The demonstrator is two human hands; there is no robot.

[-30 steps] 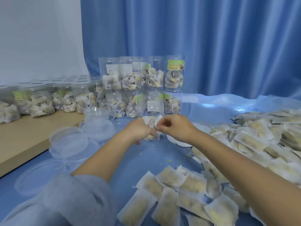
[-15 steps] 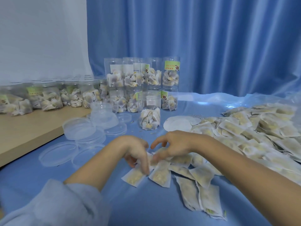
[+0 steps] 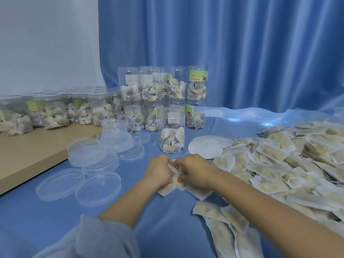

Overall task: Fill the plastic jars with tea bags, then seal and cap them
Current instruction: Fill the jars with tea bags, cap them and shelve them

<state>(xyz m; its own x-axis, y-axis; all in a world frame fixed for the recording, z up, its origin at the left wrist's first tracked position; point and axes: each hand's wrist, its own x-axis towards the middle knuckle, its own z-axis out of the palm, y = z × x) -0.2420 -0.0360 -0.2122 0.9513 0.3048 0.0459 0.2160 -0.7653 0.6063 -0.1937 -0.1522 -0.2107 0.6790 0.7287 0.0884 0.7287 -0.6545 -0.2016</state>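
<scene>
An uncapped clear plastic jar point(image 3: 171, 131), part filled with tea bags, stands on the blue cloth just beyond my hands. My left hand point(image 3: 159, 171) and my right hand point(image 3: 193, 172) meet over the cloth, both gripping a bunch of tea bags point(image 3: 175, 178) between them. More tea bags point(image 3: 214, 213) lie loose in front of my right forearm. A big heap of tea bags point(image 3: 290, 164) covers the right side. White round seal discs point(image 3: 208, 148) lie right of the jar. Clear lids point(image 3: 96, 189) lie at the left.
Stacked filled jars point(image 3: 163, 88) stand at the back against the blue curtain. A row of filled jars point(image 3: 55, 116) sits on a wooden board point(image 3: 28, 159) at the left. A stack of clear caps point(image 3: 116, 135) stands near the board's edge.
My hands left the jar's mouth, dropped to the loose tea bags on the cloth, and have now closed together on a bunch of them.
</scene>
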